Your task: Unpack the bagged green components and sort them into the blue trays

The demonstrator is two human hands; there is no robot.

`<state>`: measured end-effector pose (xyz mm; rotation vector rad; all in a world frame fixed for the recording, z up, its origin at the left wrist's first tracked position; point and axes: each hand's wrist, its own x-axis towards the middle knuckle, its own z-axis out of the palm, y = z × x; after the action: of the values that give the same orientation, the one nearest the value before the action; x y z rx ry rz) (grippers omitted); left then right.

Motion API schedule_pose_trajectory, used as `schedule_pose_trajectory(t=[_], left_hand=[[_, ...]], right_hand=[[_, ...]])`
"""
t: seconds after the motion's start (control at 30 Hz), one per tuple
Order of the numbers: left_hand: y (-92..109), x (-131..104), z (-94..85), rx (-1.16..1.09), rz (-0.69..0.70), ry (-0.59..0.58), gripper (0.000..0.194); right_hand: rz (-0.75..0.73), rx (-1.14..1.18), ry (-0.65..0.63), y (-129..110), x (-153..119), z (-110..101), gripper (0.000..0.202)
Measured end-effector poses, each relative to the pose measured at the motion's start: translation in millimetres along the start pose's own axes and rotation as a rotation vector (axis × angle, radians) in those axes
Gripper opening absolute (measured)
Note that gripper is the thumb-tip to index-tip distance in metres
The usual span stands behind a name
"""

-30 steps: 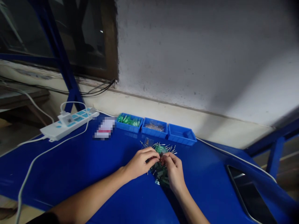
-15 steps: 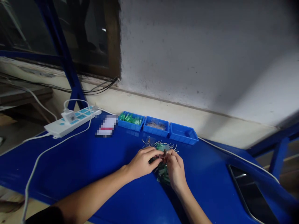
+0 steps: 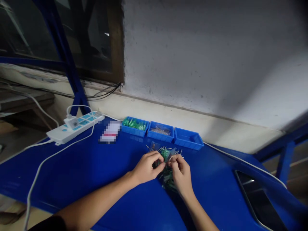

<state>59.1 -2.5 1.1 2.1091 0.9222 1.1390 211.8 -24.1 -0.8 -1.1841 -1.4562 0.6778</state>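
Observation:
Fingers curled and thumb near the forefinger, my left hand is over the left side of a pile of small parts. My right hand pinches at the pile's right side; what lies between its fingertips is too small to make out. Both sets of fingertips are close together but apart. Green pieces and thin silvery pins show beyond the fingers, with a greyish see-through piece of plastic by the right fingertips. Darker green pieces lie below, partly hidden by my right hand. A small clear packet lies behind my left hand.
Along the wall stand blue bins: one with green pieces, one with thin clear or metallic parts, and a third bin. A white power strip with a cable is at left. A dark phone-like slab lies right.
My fingertips have drawn slightly apart, leaving a gap where they met before. More of the green pieces shows between the hands. The bins have not moved.

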Motion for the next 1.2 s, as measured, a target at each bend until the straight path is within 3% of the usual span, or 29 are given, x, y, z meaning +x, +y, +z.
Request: schedule_pose_trajectory(t=[0.13, 0.23, 0.5, 0.6, 0.8, 1.07, 1.2], left_hand=[[-3.2, 3.0, -1.3, -0.271, -0.266, -0.034, 0.040], [-5.6, 5.6, -3.1, -0.389, -0.326, -0.062, 0.045], [-3.9, 7.1, -2.1, -0.392, -0.292, -0.088, 0.033], [-10.0, 9.3, -2.5, -0.334, -0.285, -0.041, 0.033], [-29.3, 12.5, -8.1, -0.193, -0.211, 0.102, 0.028], [-25.9, 11.8, -15.7, 0.085, 0.135, 0.183, 0.029], [-37.0, 14.4, -19.4, 0.121, 0.038, 0.314, 0.036]], right_hand=[[-0.313, -0.299, -0.105, -3.8, 0.3, -5.7, 0.015], [-0.437, -0.458, -0.206, -6.5, -0.3, -4.1, 0.012], [-0.474, -0.687, -0.183, -6.3, 2.0, 0.0, 0.011], [-0.455, -0.706, -0.182, -6.6, 0.6, 6.4, 0.016], [-0.267, -0.512, -0.119, -7.9, -4.6, 18.3, 0.023], [0.161, 0.115, -0.044, -21.1, 28.3, 35.6, 0.039], [0.133, 0.320, 0.108, -12.8, 45.5, 41.8, 0.032]])
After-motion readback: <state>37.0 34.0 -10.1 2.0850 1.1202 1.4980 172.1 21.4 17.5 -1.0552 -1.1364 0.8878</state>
